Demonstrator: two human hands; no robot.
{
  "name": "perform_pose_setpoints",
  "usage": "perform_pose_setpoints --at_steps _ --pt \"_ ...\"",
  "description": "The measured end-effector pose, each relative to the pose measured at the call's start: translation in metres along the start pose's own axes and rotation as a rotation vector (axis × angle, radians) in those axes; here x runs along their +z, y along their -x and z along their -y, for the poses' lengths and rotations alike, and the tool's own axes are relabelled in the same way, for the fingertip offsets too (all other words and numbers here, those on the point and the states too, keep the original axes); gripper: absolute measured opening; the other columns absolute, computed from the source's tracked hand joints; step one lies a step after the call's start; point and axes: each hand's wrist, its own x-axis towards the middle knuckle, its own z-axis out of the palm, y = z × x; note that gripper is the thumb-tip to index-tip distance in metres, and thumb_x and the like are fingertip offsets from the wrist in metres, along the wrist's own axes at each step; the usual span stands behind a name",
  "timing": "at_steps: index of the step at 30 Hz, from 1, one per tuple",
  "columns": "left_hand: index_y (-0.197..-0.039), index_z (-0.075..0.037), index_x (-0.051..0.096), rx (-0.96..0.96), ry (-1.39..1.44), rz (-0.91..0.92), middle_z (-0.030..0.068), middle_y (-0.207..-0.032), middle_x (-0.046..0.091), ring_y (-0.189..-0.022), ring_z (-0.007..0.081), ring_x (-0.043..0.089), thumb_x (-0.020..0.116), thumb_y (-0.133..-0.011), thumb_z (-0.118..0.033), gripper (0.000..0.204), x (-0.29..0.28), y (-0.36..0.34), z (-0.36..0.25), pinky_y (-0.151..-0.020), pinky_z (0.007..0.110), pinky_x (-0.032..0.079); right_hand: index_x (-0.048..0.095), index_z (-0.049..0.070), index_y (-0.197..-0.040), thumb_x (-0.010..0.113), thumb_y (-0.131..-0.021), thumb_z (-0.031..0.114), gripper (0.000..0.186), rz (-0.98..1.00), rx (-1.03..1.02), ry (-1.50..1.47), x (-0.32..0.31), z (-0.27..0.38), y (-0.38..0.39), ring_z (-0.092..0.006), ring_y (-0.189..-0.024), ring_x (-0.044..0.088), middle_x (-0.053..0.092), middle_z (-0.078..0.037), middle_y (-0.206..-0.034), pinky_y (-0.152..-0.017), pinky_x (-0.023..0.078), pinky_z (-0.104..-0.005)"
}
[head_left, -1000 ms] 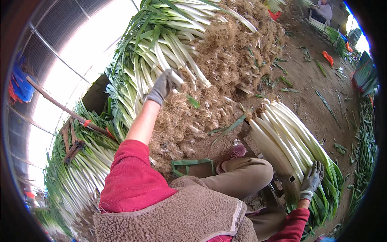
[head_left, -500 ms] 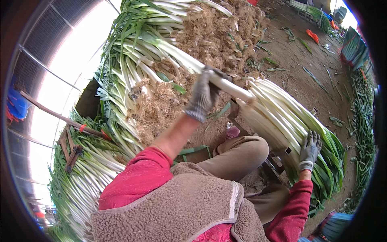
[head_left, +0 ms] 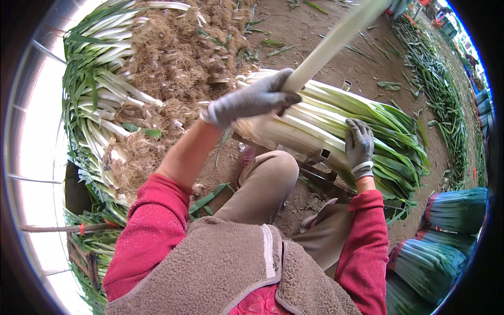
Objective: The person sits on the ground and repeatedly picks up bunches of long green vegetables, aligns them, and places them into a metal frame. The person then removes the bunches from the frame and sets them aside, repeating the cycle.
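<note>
My gloved left hand (head_left: 257, 100) is closed round the white shank of a single leek (head_left: 336, 44). That leek slants up and away to the right, its far end blurred and out of the frame. Below it a thick heap of leeks (head_left: 320, 128) lies across a low metal frame (head_left: 321, 154), white ends to the left and green leaves to the right. On the near side of this heap, where white turns to green, my gloved right hand (head_left: 359, 144) rests flat with its fingers extended.
At the left lies a large pile of untrimmed leeks (head_left: 107, 84), with brown roots (head_left: 168, 63) facing me. Tied leek bundles (head_left: 430, 268) stand at the lower right. Cut leaves (head_left: 446, 126) form a strip along the right. A wooden pole (head_left: 68, 229) juts in at the left.
My left hand has swung the leek from pointing up-left to pointing up-right, over the heap. My right hand stays on the leaves. The whole view has turned toward the right.
</note>
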Motion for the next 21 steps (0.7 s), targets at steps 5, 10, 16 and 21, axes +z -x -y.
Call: perform_pose_setpoints --at_steps 5,10,16,21 --pt "-0.111 -0.013 0.067 -0.048 -1.033 -0.334 0.0096 -0.090 0.071 -0.087 0.0263 0.069 0.075 -0.084 -0.027 0.032 -0.056 -0.071 0.098 -0.080 0.037 0.053 0.066 0.012 -0.114 0.063 -0.085 0.009 0.029 0.120 -0.042 -0.111 -0.011 0.012 0.001 -0.0339 -0.099 0.063 0.067 -0.013 -0.110 -0.088 0.050 -0.0437" --pt "-0.127 -0.020 0.064 -0.014 -1.166 -0.468 0.0116 -0.128 0.060 -0.125 0.0333 0.048 0.073 -0.081 -0.024 0.047 -0.059 -0.079 0.177 -0.107 0.046 0.035 0.056 0.015 -0.132 0.062 -0.086 0.011 0.046 0.116 -0.137 0.022 -0.009 0.005 -0.036 -0.0351 -0.125 0.050 0.055 -0.012 -0.134 -0.108 0.037 -0.0486" --pt "-0.117 -0.012 0.067 0.413 -1.072 -0.691 0.0201 -0.121 0.061 -0.114 0.0373 0.056 0.064 -0.086 -0.019 0.032 -0.015 -0.048 0.178 -0.108 0.049 0.035 0.050 0.017 -0.139 0.066 -0.084 0.018 0.057 0.432 -0.047 0.221 0.035 -0.037 -0.106 -0.0320 -0.126 0.048 0.056 -0.013 -0.133 -0.112 0.029 -0.0483" --pt "-0.113 -0.012 0.068 0.352 -1.062 -0.546 0.0126 -0.103 0.065 -0.106 0.0292 0.060 0.065 -0.088 -0.020 0.026 -0.012 -0.025 0.171 -0.110 0.048 0.033 0.060 0.017 -0.129 0.070 -0.082 0.013 0.049 0.550 -0.129 0.110 0.033 -0.055 -0.133 -0.0338 -0.096 0.061 0.064 -0.014 -0.107 -0.084 0.048 -0.0434"
